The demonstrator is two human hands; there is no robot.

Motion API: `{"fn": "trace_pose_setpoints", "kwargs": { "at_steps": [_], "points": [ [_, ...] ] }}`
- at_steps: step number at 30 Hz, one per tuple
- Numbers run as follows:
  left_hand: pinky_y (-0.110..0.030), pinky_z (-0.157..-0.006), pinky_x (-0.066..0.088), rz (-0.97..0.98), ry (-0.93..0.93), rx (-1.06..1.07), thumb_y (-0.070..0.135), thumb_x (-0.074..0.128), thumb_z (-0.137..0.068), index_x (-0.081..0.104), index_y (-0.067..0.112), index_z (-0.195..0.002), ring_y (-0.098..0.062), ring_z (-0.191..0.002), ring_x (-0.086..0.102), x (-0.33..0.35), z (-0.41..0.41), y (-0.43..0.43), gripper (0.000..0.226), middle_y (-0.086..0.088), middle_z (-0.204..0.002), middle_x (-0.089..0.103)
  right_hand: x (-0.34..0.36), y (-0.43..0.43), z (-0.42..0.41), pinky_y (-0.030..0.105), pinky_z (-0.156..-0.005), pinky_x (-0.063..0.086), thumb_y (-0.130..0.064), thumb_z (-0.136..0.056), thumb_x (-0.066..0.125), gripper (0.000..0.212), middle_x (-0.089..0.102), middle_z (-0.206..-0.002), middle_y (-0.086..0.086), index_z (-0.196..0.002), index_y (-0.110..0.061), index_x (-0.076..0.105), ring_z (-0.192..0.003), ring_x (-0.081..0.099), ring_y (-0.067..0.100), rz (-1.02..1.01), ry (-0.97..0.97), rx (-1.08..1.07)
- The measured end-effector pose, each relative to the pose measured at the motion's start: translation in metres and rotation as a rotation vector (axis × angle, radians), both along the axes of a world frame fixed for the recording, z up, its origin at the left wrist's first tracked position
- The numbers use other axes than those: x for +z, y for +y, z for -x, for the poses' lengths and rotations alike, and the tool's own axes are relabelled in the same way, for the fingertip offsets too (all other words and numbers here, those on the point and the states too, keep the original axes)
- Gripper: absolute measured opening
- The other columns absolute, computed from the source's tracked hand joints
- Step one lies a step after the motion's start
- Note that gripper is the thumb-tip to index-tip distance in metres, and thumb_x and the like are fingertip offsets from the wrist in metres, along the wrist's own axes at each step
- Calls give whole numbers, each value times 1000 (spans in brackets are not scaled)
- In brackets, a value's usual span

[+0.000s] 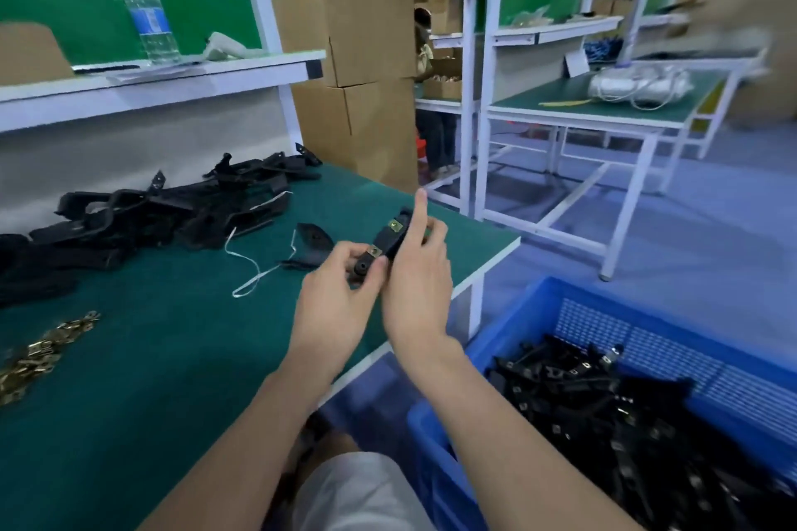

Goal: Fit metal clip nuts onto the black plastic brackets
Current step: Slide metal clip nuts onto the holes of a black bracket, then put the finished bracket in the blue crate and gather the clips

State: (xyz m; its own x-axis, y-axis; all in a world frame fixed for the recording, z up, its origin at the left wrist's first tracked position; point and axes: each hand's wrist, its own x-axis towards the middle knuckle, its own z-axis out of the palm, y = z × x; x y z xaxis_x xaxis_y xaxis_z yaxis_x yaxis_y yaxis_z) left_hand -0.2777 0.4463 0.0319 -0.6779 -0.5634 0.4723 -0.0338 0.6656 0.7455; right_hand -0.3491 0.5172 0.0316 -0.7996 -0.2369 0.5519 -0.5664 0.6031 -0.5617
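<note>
Far out to the left of the fingers, a loose heap of brass clip nuts (39,354) lies on the green worktop (172,379). Beyond it sprawls a tangled pile of black plastic brackets (142,220), with no clips on them that I can make out. Closer in, just left of the fingers, a white tie string (248,272) and one stray bracket (312,244) rest on the mat. The left hand (340,297) grips the lower end of the held bracket (386,244), fingers curled round it and thumb lying up beside the lower clip nut (374,251). An upper clip nut (393,224) sits further along the same part, next to the right hand (420,285). That hand pinches the bracket between the thumb in front and curled fingers behind, while its index finger sticks straight up, clear of the part. Down to the right of the fingers stands a blue plastic crate (647,328) holding a mound of clipped brackets (625,423), bits of metal glinting on many of them. The piece in hand looks finished, both clips seated, and probably belongs in the crate next. A fair batch seems done, yet the large pile and plentiful clip nuts suggest much work remains.
</note>
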Motion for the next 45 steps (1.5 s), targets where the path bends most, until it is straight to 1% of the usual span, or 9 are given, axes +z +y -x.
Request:
{"fn": "trace_pose_setpoints", "kwargs": {
  "at_steps": [5, 10, 13, 17, 25, 31, 35, 40, 45],
  "points": [
    [-15, -68, 49, -298, 20, -322, 22, 68, -93, 66, 33, -92, 0, -76, 68, -24, 64, 65, 11, 18, -83, 73, -19, 82, 32, 43, -106, 35, -8, -96, 52, 84, 28, -154, 17, -160, -19, -1, -127, 45, 35, -93, -21, -177],
    [-34, -93, 53, -327, -506, -660, 34, 60, -97, 34, 17, -151, -17, -101, 68, -67, 109, 138, 63, -3, -110, 72, -64, 176, 36, 56, -122, 5, -11, -98, 48, 90, -15, -161, 29, -155, -16, -21, -152, -4, 41, -406, -283, -445],
    [-22, -83, 44, -203, -608, -687, 41, 56, -98, 19, 20, -157, -9, -104, 59, -83, 114, 151, 73, 6, -120, 65, -80, 192, 33, 57, -121, 7, -19, -103, 43, 82, -15, -161, 28, -155, -14, -20, -152, -5, 42, -496, -381, -446],
    [-37, -96, 50, -282, -531, -637, 34, 49, -101, 29, 17, -153, -19, -103, 65, -83, 107, 134, 58, -3, -113, 68, -68, 166, 37, 57, -121, 6, -29, -106, 37, 75, -14, -163, 25, -157, -14, -16, -152, -5, 41, -504, -371, -393],
    [-28, -94, 50, -337, -207, -419, 29, 47, -105, 51, 16, -137, -15, -106, 66, -31, 50, 19, 35, -9, -119, 68, -26, 40, 11, 51, -123, 4, -20, -104, 37, 66, -2, -165, 17, -159, -18, 0, -153, 0, 35, -267, -149, -134],
    [-27, -91, 50, -291, -59, -166, 28, 49, -104, 55, 30, -126, -5, -104, 66, 0, -50, -91, 23, 9, -110, 70, -8, -87, -58, 46, -122, 13, -9, -100, 44, 64, 15, -163, 17, -158, -16, 16, -149, 18, 34, -105, 40, 224],
    [-9, -80, 43, -123, -169, 172, 35, 48, -103, 52, 30, -133, 8, -97, 61, -6, -139, -154, 31, 22, -103, 64, -18, -165, -118, 46, -123, 11, -7, -96, 50, 77, 11, -164, 17, -159, -16, 7, -151, 11, 32, -199, 34, 509],
    [-45, -111, 34, 228, -495, 700, 48, 48, -99, 41, 24, -145, -27, -132, 41, -37, -235, -207, 52, -4, -143, 49, -43, -234, -182, 50, -122, 14, -24, -101, 47, 70, 14, -163, 15, -158, -17, 6, -150, 14, 33, -398, 7, 794],
    [-49, -123, 8, 107, -766, 738, 72, 38, -90, 9, 23, -158, -33, -152, 7, -68, -270, -244, 88, -13, -165, 10, -59, -280, -200, 50, -123, 12, -32, -106, 36, 56, 15, -164, 11, -156, -23, 15, -152, 11, 29, -419, -31, 883]
  ]
}}
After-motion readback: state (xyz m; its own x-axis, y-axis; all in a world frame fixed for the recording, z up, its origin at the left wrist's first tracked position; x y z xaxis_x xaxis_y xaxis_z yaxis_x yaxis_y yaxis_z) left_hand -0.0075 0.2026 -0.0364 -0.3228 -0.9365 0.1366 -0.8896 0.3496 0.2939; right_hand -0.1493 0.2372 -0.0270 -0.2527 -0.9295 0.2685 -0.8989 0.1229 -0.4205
